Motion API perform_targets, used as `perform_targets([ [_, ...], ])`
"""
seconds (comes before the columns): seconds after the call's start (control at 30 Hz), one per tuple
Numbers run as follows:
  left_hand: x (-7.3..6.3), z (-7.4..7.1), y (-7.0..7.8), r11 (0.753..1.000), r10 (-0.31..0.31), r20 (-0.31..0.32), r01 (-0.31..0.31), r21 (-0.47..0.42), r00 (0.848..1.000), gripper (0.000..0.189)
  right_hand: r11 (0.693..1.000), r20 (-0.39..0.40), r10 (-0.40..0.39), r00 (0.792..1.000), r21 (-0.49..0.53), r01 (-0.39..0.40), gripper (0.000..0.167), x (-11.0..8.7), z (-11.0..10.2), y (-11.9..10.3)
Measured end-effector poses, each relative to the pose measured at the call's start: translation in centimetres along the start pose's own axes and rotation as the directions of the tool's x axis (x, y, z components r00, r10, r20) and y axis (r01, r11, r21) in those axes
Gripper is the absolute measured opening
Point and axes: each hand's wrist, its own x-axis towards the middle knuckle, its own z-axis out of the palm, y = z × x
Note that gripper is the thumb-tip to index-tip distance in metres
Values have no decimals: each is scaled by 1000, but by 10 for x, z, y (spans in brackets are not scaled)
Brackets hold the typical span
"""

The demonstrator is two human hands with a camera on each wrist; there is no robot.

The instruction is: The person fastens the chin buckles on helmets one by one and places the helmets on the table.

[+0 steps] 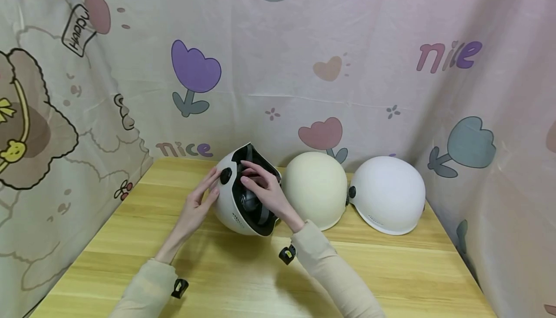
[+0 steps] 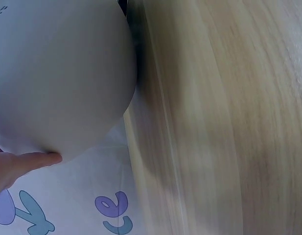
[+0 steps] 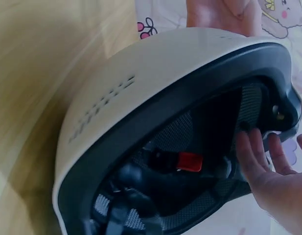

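A white helmet (image 1: 226,207) is tipped on its side on the table, its dark padded inside facing right. My left hand (image 1: 197,212) rests against the outside of the shell, fingers straight and close to the round black knob (image 1: 226,175). The right hand (image 1: 270,193) reaches over the opening with its fingers extended at the inner lining. In the right wrist view a red buckle piece (image 3: 190,161) and black straps (image 3: 119,210) lie inside the helmet, with the right fingertips near the far rim.
A cream helmet (image 1: 314,190) stands upright just right of the tipped one. Beyond it is another white helmet (image 1: 388,195). The wooden table (image 1: 243,279) ends at a printed cloth backdrop (image 1: 269,57) behind the helmets.
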Motion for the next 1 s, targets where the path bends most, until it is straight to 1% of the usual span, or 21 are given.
perform_targets([
  [0.17, -1, 0, -1, 1000, 14, -6, -14, -21, 1000, 43, 998, 21, 40, 999, 55, -41, 46, 4, 7, -3],
  [0.33, -2, -2, -3, 999, 11, -6, -11, -35, 1000, 44, 994, 13, 89, 996, 59, -89, 44, 6, 10, -5],
  [0.47, -3, -3, -3, 999, 22, -4, -22, -47, 1000, 45, 990, 1, 124, 992, 70, -124, 41, 7, 12, -6],
  [0.63, -2, -3, -3, 998, 36, 0, -36, -53, 999, 43, 987, -20, 156, 988, 53, -154, 43, 9, 13, -8],
  [0.7, -3, -2, -3, 998, 37, -1, -37, -58, 999, 42, 987, -23, 157, 987, 32, -156, 46, 10, 13, -8],
  [0.83, -4, -2, -3, 998, 32, -3, -32, -59, 999, 42, 991, -22, 135, 991, -22, -135, 46, 11, 13, -10],
  [1.0, -5, -3, -4, 999, 4, -2, -5, -48, 1000, 45, 993, -39, 115, 993, -32, -116, 45, 11, 12, -10],
])
